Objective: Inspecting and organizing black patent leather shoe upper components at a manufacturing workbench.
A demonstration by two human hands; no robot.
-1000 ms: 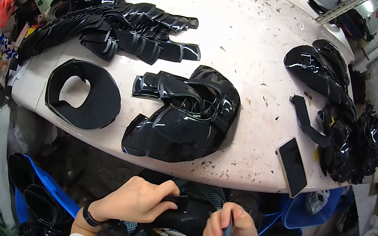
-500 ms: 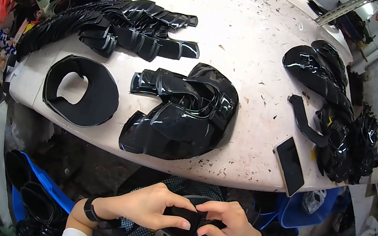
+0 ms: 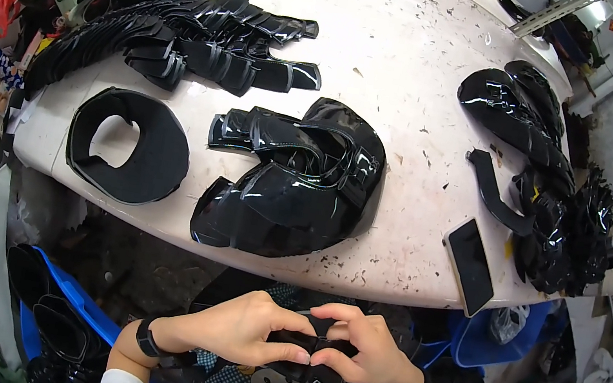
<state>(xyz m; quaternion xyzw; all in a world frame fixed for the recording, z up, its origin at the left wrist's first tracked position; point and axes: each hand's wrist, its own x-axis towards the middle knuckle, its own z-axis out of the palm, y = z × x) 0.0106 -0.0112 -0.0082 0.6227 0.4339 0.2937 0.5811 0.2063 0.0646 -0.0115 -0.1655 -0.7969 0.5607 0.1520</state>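
Both my hands are together over my lap, just off the near edge of the table, pinching a black glossy piece (image 3: 288, 338) that looks like a shoe upper. My left hand (image 3: 242, 331) grips it between thumb and curled index finger. My right hand (image 3: 364, 348) pinches it from the other side, its index finger raised and bent over the top. The thumb tips nearly meet along the piece's middle. My hands and the dark background hide most of its shape. Beyond them lies a stack of similar black glossy uppers (image 3: 280, 211) on the table (image 3: 396, 229).
A black ring-like stack of pieces (image 3: 156, 161) sits at left, behind it rows of black glossy parts (image 3: 207, 58). At right are a phone (image 3: 471, 268), a curved black strip (image 3: 493, 192) and piled black uppers (image 3: 494, 101). Blue bins (image 3: 493, 346) stand below the table's edge.
My right index finger has lifted and moved left over the piece. The right thumb has come in against the left thumb tip. My left hand keeps its grip almost in place.
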